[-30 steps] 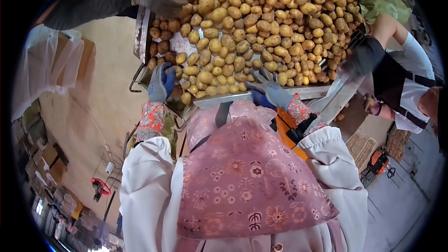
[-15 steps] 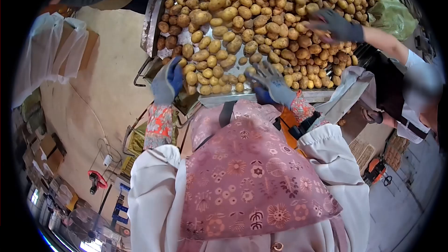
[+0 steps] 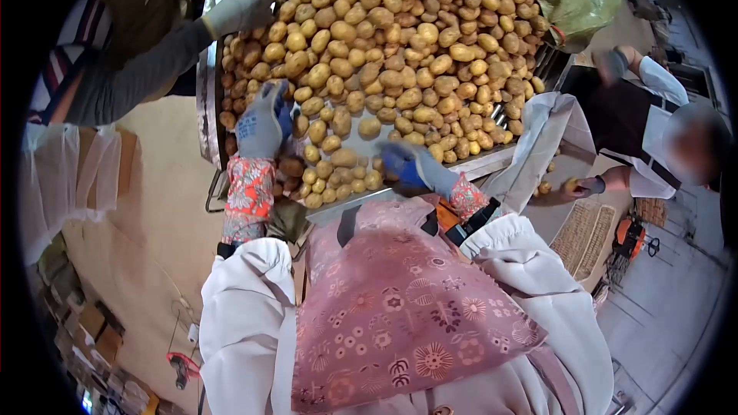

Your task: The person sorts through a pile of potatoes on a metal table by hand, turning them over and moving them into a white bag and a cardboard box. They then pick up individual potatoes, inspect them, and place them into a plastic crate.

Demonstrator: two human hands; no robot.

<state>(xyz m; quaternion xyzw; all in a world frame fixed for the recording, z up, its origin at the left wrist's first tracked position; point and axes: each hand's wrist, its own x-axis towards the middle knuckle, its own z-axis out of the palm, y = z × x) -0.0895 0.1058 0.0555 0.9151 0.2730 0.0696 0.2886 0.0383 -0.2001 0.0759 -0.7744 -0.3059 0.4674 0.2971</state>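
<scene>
A thick layer of potatoes covers the metal table, with a bare metal patch near its front edge. At the table's left front, my left hand, in a grey and blue glove, rests against potatoes with its fingers pointing up; whether it grips one is hidden. My right hand, also gloved, is at the front edge, right of a small group of potatoes. Its blue palm side shows and its fingers are blurred, so what they hold, if anything, does not show.
A co-worker's gloved hand reaches over the table's left side. Another co-worker stands at the right, near a green bag and a grey cloth. Cardboard boxes wrapped in plastic are at the left.
The view has shifted. My right hand has turned from back up to palm side showing. A co-worker's hand now reaches in from the left, and the right co-worker's hand has left the potatoes.
</scene>
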